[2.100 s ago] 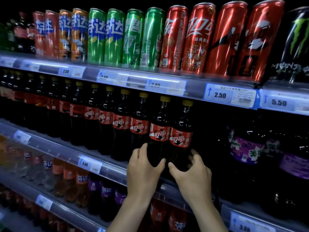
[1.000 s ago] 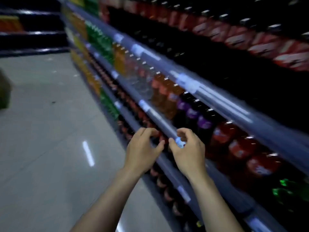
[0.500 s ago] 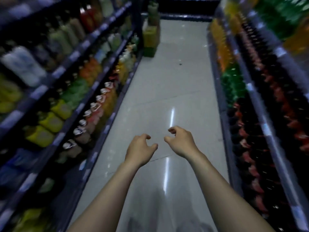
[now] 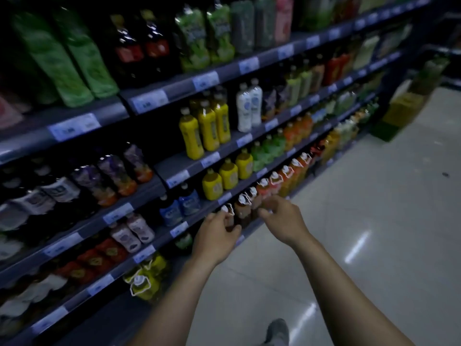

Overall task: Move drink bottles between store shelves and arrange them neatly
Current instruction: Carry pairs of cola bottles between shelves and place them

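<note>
Both hands reach out empty toward the shelving that runs along the left of the aisle. The left hand [image 4: 216,239] is loosely curled, its fingers narrowed toward a white-capped dark bottle [image 4: 228,217] at the front lip of a low shelf [image 4: 199,216]; whether the fingertips already touch the cap I cannot tell, since motion blur smears that spot. The right hand [image 4: 283,218] hovers just beside it with fingers half spread and relaxed, holding nothing, near the neighbouring dark bottle [image 4: 243,208] in the same row. That row continues toward the far end of the shelf as orange and red bottles with white looped caps [image 4: 277,182], all pressed to the front edge so labels face the aisle. One tier up, stubby yellow bottles [image 4: 212,184] stand at the front edge, and above them taller yellow bottles [image 4: 207,128] cluster beside a bare stretch of shelf [image 4: 174,163], a gap that looks like a candidate for refilling. Judging by the paired reach, the step in hand is picking up or straightening bottles from the low row, two at a time. A grey shoe [image 4: 278,330] shows on the pale floor [image 4: 361,221] below the forearms.
</note>
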